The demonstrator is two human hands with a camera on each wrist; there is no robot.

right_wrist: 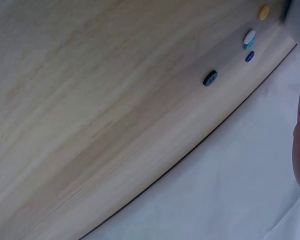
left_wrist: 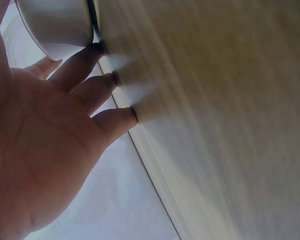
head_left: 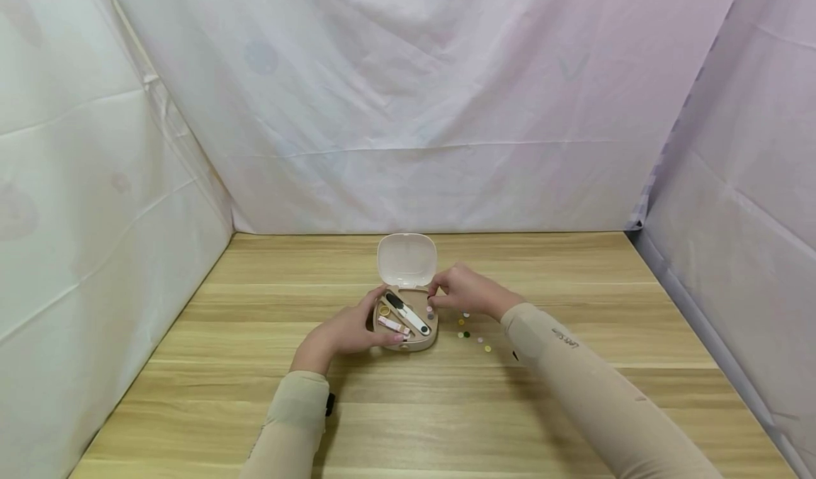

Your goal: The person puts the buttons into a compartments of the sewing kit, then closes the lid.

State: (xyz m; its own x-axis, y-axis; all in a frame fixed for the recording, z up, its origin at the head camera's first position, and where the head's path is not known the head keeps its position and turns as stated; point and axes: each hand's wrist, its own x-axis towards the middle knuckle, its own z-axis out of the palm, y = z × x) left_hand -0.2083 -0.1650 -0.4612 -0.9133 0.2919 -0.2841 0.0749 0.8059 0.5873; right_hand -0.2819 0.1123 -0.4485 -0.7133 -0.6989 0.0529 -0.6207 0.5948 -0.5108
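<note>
A small beige box (head_left: 418,346) stands on the table with its pale lid (head_left: 406,259) raised. My left hand (head_left: 349,329) holds it from the left, thumb at the front edge; in the left wrist view, the other fingers of that hand (left_wrist: 55,135) reach down beside the box wall (left_wrist: 60,25). At the box's right compartment, my right hand (head_left: 468,291) pinches a small dark button (head_left: 429,298), mostly hidden by the fingertips. Inside lie white-and-black thread snips (head_left: 408,314), a gold ring-shaped piece (head_left: 384,310), a pink-and-white strip (head_left: 393,325) and a few buttons (head_left: 430,310).
Several loose buttons lie right of the box, among them a yellow button (head_left: 487,348) and a dark green button (head_left: 467,334). The right wrist view shows a black button (right_wrist: 210,78) and a blue button (right_wrist: 250,56). White curtains (head_left: 408,110) enclose the wooden table (head_left: 408,422).
</note>
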